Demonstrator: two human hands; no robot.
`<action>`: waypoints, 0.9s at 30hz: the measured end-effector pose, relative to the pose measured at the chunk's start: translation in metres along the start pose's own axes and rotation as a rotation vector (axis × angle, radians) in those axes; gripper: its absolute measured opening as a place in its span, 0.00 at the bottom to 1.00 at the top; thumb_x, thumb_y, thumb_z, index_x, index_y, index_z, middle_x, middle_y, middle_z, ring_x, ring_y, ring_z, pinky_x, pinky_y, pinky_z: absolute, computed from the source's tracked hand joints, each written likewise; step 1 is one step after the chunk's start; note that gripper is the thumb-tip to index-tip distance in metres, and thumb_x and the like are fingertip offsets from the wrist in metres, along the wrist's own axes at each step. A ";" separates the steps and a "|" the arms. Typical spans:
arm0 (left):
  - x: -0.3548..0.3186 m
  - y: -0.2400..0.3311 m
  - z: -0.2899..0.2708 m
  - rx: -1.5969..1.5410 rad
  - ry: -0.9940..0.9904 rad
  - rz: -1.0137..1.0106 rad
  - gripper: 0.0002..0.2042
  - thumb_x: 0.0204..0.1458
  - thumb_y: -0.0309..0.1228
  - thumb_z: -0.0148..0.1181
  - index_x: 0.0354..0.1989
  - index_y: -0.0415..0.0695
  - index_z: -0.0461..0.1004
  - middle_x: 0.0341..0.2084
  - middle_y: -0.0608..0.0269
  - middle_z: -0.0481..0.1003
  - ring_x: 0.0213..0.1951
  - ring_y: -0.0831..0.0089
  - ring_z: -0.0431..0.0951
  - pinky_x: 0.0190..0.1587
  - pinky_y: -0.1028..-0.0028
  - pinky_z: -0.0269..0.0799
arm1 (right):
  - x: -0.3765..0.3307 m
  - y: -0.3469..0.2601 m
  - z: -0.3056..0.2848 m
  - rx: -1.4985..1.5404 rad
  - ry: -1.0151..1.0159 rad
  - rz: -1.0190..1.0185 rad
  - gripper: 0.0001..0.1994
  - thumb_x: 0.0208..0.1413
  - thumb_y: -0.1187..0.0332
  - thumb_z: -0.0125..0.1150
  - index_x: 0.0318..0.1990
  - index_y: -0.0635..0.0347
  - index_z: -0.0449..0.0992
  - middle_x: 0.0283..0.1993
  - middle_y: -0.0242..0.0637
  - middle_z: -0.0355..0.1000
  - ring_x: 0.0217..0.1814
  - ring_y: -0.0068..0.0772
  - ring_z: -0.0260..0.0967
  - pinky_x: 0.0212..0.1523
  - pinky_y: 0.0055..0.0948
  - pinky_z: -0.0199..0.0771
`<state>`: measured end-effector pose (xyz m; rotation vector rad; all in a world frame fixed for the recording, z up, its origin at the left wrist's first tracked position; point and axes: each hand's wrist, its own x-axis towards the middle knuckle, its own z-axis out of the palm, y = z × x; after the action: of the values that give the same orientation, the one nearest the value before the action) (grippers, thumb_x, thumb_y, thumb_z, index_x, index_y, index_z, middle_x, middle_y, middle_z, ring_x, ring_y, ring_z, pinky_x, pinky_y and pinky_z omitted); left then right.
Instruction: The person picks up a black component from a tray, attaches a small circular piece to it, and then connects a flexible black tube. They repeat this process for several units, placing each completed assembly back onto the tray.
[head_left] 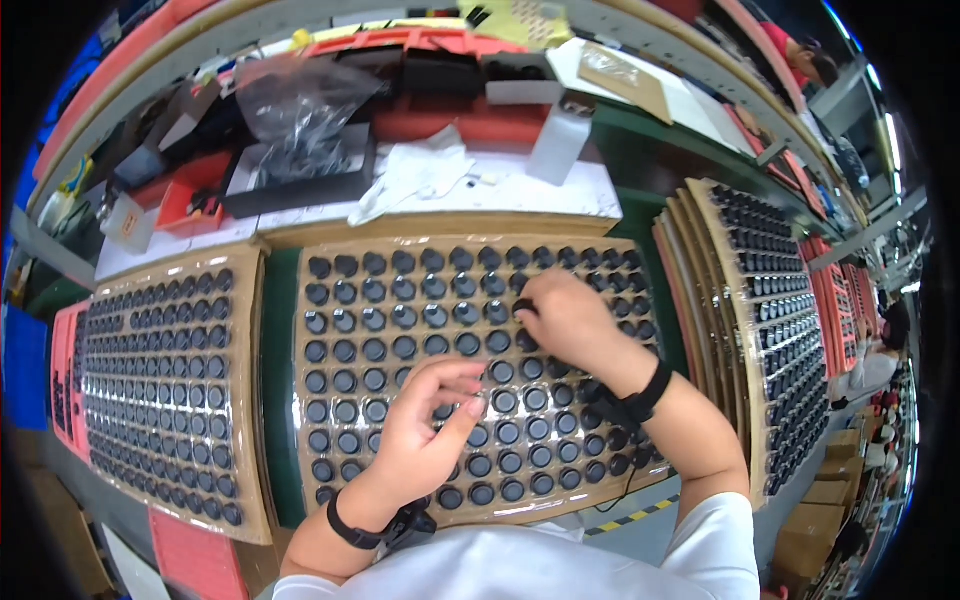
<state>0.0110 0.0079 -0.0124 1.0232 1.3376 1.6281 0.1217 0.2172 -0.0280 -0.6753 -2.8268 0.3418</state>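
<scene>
My right hand (pixel 572 318) sits over the upper right part of the middle tray (pixel 300 400), its fingers (pixel 528 300) curled and pinched down on one black round cap (pixel 521 307) in the third row from the far edge; the cap lies right under the fingertips, toward the left edge of the hand, so the right hand is plainly the nearer one to it. My left hand (pixel 425 430) hovers lower and more central, fingers (pixel 462 378) bent in with thumb and forefinger drawn close over a cap (pixel 447 410) in the middle rows; I cannot tell whether they truly grip it or only touch it. The caps are round, so no long axis matters; what matters is row and column, and both hands work in neighbouring rows, the right one farther from my body, the left one nearer. Both wrists wear a dark wrist strap (pixel 648 392). Outward: the middle tray is a brown card sheet full of black caps in a grid, lying on the green counter (pixel 280 380). Left of it lies a second filled tray (pixel 250 400), just beside, with a strip of counter between. To the right, a stack of trays (pixel 700 300) leans overlapping. Beyond the trays are a clear plastic bag (pixel 300 110) over a black box, white paper, and red bins.
</scene>
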 end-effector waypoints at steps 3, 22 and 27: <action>0.001 -0.002 -0.001 -0.006 0.000 0.001 0.13 0.52 0.19 0.52 0.47 0.37 0.66 0.45 0.59 0.66 0.45 0.74 0.69 0.45 0.76 0.67 | 0.000 0.003 0.007 -0.017 -0.009 0.012 0.11 0.43 0.68 0.63 0.32 0.64 0.74 0.32 0.44 0.71 0.40 0.47 0.68 0.41 0.37 0.69; 0.001 -0.011 -0.004 -0.086 0.077 -0.026 0.11 0.53 0.20 0.52 0.45 0.36 0.67 0.39 0.61 0.72 0.40 0.75 0.73 0.44 0.76 0.70 | 0.037 0.005 -0.260 0.086 0.528 -0.013 0.06 0.50 0.71 0.56 0.34 0.64 0.72 0.28 0.36 0.69 0.29 0.27 0.65 0.32 0.24 0.66; 0.005 -0.009 -0.005 -0.094 0.087 -0.021 0.10 0.53 0.21 0.53 0.44 0.36 0.67 0.38 0.61 0.72 0.39 0.75 0.73 0.43 0.76 0.70 | 0.076 0.080 -0.348 -0.064 0.772 0.109 0.09 0.52 0.69 0.54 0.36 0.66 0.73 0.28 0.38 0.71 0.30 0.27 0.68 0.34 0.25 0.68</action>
<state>0.0053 0.0118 -0.0213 0.8883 1.3107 1.7204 0.1787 0.3828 0.2927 -0.7675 -2.0764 -0.0084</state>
